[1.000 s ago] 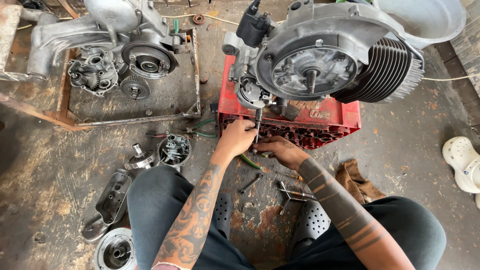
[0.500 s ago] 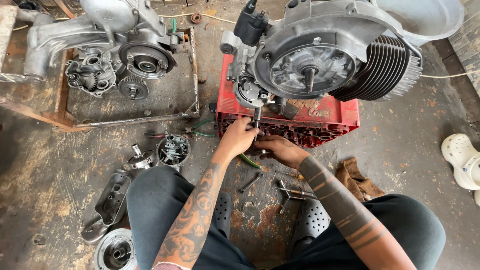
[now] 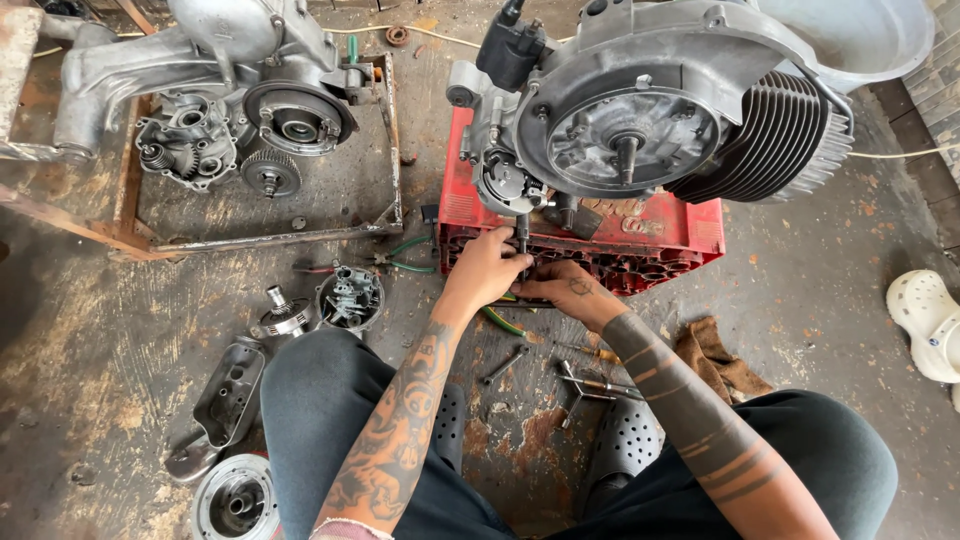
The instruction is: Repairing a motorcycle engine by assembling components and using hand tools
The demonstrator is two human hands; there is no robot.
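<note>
A grey scooter engine with a finned cylinder rests on a red plastic crate. My left hand grips a dark bolt or stud that hangs under the engine's lower left corner. Just to its right, my right hand is closed on a thin tool held low in front of the crate, its tip hidden behind my left hand. Both tattooed forearms reach forward between my knees.
A second dismantled engine sits on a rusty metal frame at the back left. Loose parts lie on the floor: a carburettor, covers, a spanner, a Y-shaped wrench, a brown rag. A white clog lies at right.
Both hands stay at the same spot under the engine, with only small shifts of the fingers. The view has drifted slightly.
</note>
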